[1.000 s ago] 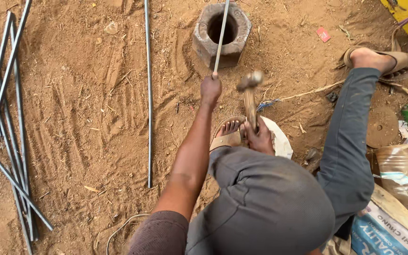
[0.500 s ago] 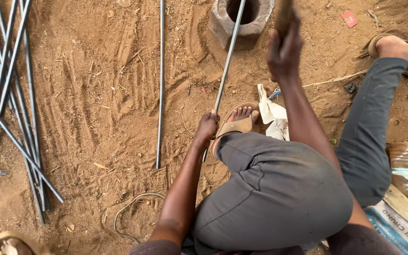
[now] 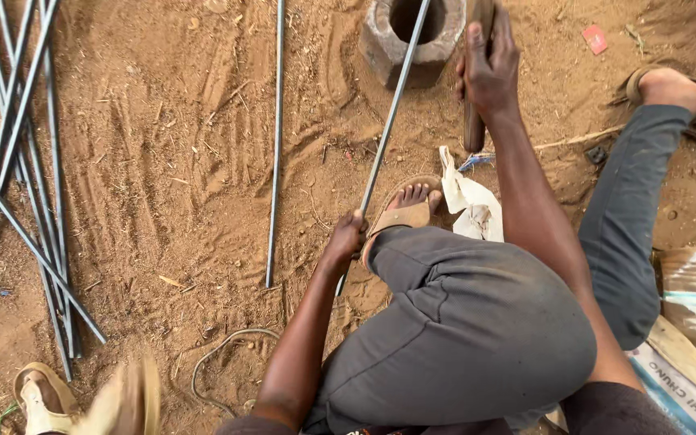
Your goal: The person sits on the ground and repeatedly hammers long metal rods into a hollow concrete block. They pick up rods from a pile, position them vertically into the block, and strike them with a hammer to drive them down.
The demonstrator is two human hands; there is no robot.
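Rod bundle (image 3: 18,161) left; block (image 3: 412,36) ahead.

Two hands (image 3: 346,240), one concrete block (image 3: 412,36)

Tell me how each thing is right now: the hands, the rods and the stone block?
Left hand: gripping the thin metal rod.
Metal rod: slanted, far end over the block's hole.
Right hand: raised, fingers wrapped around a wooden handle.
Stone block: sitting on sand, hole open.
Single rod: lying flat.
Rod pile: lying crossed.
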